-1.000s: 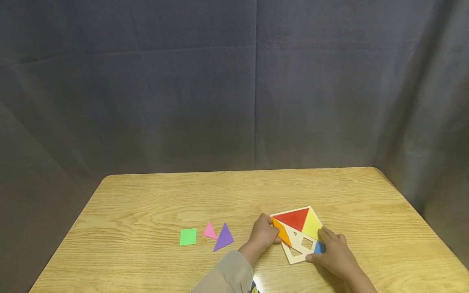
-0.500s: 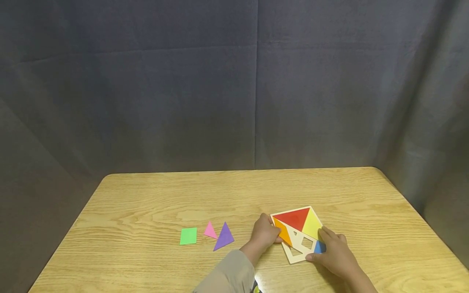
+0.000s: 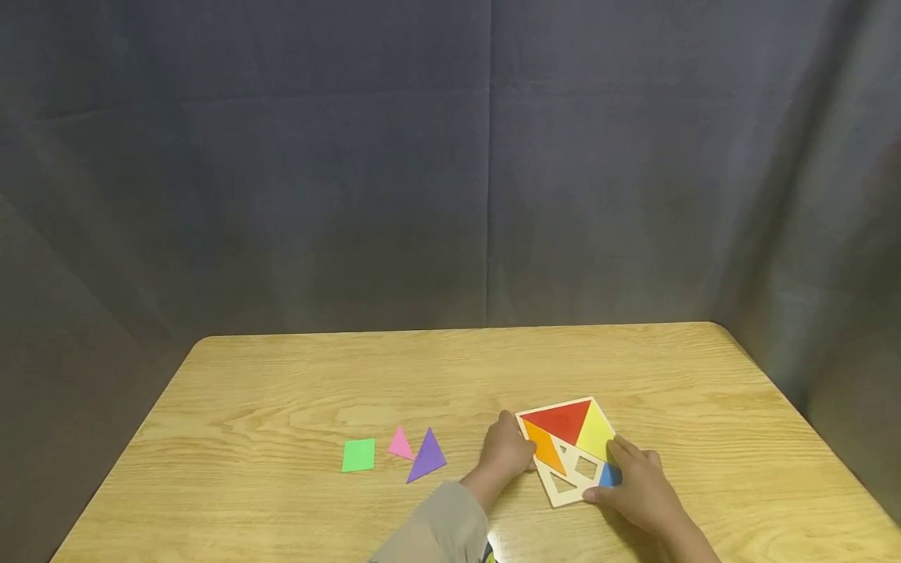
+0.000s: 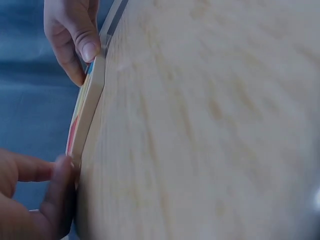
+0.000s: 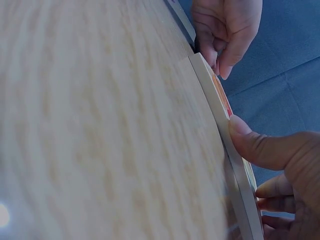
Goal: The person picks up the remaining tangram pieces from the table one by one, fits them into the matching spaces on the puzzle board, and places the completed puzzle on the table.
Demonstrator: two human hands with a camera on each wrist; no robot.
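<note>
A square wooden tangram board (image 3: 556, 497) lies flat on the table, with a red triangle (image 3: 561, 420), a yellow piece (image 3: 594, 432) and a partly covered blue piece (image 3: 610, 475) in it. On its left side is an orange parallelogram tangram piece (image 3: 545, 447). My left hand (image 3: 506, 449) is at the board's left edge, curled fingers at the orange piece, its thumb and index finger close together in the left wrist view. My right hand (image 3: 642, 483) grips the board from the right, thumb at the front edge and fingers by the yellow piece.
Left of the board lie a green square (image 3: 358, 455), a pink triangle (image 3: 401, 444) and a purple triangle (image 3: 427, 457). The wooden table (image 3: 281, 391) ends at a dark curtain (image 3: 338, 195) behind. Bare cutouts show in the board's front part.
The orange piece has shifted slightly rightward and forward over the board, no longer sticking out past its left edge. My left hand moved little with it; my right hand stays on the board.
</note>
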